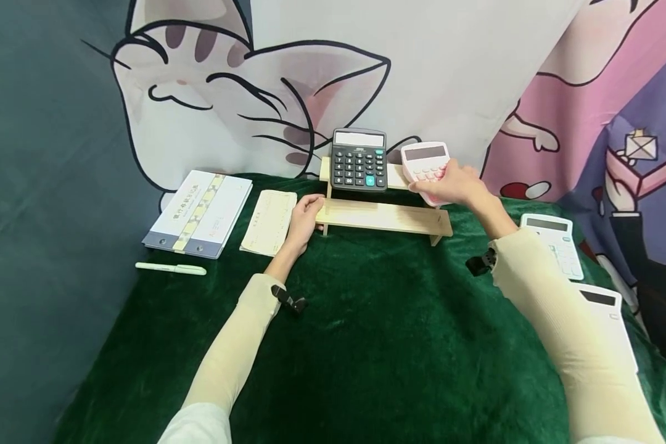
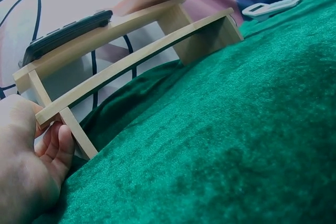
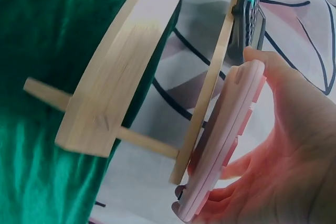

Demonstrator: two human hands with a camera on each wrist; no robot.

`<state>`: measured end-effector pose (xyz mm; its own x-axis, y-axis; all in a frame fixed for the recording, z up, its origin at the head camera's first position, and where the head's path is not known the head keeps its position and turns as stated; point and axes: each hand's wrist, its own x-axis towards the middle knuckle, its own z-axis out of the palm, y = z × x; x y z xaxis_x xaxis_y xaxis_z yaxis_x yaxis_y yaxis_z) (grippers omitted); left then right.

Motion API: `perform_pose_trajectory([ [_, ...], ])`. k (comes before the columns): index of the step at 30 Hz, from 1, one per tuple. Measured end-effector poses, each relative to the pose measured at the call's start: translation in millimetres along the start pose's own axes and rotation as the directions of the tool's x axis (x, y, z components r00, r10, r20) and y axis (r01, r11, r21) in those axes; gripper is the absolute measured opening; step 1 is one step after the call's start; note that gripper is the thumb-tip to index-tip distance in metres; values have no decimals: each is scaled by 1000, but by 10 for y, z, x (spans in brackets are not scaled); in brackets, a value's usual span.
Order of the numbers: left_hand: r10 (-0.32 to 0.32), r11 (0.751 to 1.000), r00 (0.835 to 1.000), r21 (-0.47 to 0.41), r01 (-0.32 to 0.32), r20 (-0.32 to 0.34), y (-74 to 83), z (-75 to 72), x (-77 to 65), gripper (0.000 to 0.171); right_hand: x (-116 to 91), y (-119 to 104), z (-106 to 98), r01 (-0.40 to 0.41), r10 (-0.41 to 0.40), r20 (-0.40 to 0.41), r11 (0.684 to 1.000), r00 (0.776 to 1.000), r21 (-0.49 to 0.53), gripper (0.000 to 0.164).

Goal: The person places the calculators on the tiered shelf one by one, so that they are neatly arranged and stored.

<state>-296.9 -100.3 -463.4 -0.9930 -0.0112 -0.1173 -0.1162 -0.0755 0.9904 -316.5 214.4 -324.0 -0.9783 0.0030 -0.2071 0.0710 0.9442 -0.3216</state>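
Observation:
A small two-step wooden rack (image 1: 385, 217) stands at the back of the green cloth. My left hand (image 1: 305, 221) grips the left end of its lower shelf; the left wrist view shows the fingers (image 2: 62, 142) curled beneath the board by the side post. On the upper step, a black calculator (image 1: 359, 160) leans back at the left. To its right, my right hand (image 1: 456, 183) holds a pink calculator (image 1: 425, 161) by its edges. From the right wrist, the pink calculator (image 3: 226, 135) appears edge-on, tilted against the upper board, thumb at one edge and fingers at the other.
Left of the rack lie a paper pad (image 1: 269, 222) and a white and blue binder (image 1: 197, 213), with a pale green pen (image 1: 170, 268) in front. Two white calculators, one pale (image 1: 555, 243) and one nearer (image 1: 610, 317), lie at the right edge. A cartoon curtain (image 1: 449, 68) hangs behind.

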Motion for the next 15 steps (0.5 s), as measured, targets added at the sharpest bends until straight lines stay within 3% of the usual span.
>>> perform_pose_trajectory([
  [3,20,1000,1000,0,-20,3,91,3,-48,37,52,-54,32,-26,26,-29,1000,999,4,112],
  [7,10,1000,1000,12,-10,5,94,-6,-42,38,109,-150,84,-88,86,-50,996,995,-34,119],
  [15,22,1000,1000,-12,-22,7,-184,-3,142,41,172,-286,184,-214,203,-84,965,976,-150,132],
])
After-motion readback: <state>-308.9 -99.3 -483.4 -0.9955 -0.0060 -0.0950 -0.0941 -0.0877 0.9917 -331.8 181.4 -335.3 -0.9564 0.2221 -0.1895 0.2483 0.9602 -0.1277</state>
